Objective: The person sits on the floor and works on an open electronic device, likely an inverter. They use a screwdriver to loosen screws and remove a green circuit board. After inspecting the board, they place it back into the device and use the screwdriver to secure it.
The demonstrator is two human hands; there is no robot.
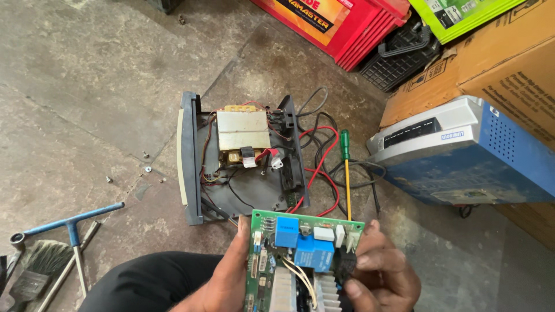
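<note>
In the head view, the left hand (228,277) is closed around the left edge of a green circuit board (292,260), with the thumb lying along that edge. The right hand (378,271) grips the right edge of the same board, its fingers (370,261) bent over a black part there. The board is held low in the middle, above the person's lap, and it carries blue boxes, white connectors and a silver heat sink.

Behind it, on the concrete floor (87,86), stands an opened inverter case (243,156) with a transformer (243,133) inside. A green-handled screwdriver (346,173) lies just beside the red and black wires (324,167).

At the top is a red battery (341,23) with a yellow-orange label. To the right stand brown cardboard boxes (497,52), and a blue and white inverter unit (462,153) leans in front of them.
</note>
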